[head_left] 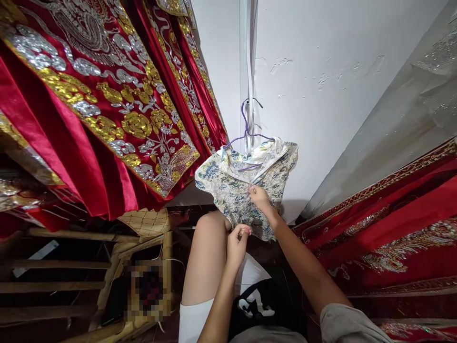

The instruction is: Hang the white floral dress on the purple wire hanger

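Head view. Patterned blouse [228, 188], one, pale ground with blue, grey and yellowish motifs, wide open neckline; hung at centre on purple hanger [246, 128], near the far wall [321, 128] and in front of white vertical strips [250, 62]. Lower bar of hanger visible inside the neckline.

Right hand [260, 197]: fingers pinching the blouse at the middle of its front, just below the neckline. Left hand [237, 245]: nearer, just beside the lower edge of the blouse, fingers curled with tips close together; cannot tell whether gripping cloth.

At left: red satin garments [139, 126], embroidered in gold and silver, with floral and scrolling ornament; below, at near left, bamboo chair [60, 287] with slats, and quilted tan piece [147, 222] at its far end. At right: red embroidered garment [410, 243], beaded, below translucent covering [389, 114]. Near, at centre: bare knee [207, 233], white shorts [196, 319], black cloth with white print [257, 305]; grey sleeve [352, 324] on the right arm
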Available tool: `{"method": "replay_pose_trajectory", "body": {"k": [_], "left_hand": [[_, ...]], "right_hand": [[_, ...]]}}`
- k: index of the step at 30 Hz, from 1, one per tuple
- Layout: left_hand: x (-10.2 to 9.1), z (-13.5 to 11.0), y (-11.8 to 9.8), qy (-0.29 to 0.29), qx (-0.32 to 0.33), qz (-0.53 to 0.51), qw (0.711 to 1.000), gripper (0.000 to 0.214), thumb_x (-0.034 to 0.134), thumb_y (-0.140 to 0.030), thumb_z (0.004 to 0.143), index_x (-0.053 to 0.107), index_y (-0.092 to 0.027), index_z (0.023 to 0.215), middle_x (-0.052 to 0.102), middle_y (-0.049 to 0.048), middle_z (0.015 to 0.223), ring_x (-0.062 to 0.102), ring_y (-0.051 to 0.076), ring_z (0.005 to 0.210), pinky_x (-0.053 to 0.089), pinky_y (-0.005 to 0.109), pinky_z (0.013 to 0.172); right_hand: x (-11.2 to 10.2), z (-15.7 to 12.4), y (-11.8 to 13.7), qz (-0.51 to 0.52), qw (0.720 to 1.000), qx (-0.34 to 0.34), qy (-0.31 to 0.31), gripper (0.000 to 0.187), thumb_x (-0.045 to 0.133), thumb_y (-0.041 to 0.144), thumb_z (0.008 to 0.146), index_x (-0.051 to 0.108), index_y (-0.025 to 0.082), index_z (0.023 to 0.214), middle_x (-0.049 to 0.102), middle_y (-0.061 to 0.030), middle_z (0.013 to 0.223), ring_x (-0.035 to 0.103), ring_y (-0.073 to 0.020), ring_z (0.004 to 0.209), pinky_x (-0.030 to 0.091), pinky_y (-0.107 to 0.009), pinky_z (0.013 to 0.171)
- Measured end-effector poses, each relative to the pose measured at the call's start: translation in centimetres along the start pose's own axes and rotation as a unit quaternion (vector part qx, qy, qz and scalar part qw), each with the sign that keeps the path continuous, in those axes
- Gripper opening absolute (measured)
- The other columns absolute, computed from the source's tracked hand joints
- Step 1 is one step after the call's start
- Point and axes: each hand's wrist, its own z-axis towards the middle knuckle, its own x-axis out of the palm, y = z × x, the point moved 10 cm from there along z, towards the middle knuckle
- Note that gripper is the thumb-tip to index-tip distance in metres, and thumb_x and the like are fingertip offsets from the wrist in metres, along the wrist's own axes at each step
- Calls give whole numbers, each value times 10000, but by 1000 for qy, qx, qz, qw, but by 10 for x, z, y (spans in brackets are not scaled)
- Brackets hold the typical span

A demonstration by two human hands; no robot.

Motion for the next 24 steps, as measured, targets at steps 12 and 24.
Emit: {"method": "replay_pose_trajectory", "body": {"k": [12,24], "left_hand": [[-5,40,-46,-80,151,128,977,123,556,-228,882,615,-202,986,651,55,966,621,205,931,490,310,827],[33,42,-59,106,206,292,928,168,421,-119,918,496,-208,796,556,34,807,538,179,754,433,286,716]], "right_hand": [[19,-88,9,180,965,33,187,225,549,252,793,635,173,601,576,13,471,421,-98,420,323,-227,458],[-127,-17,156,400,913,-79,26,160,600,236,853,653,144,733,538,47,504,383,-40,405,245,-154,378]]}}
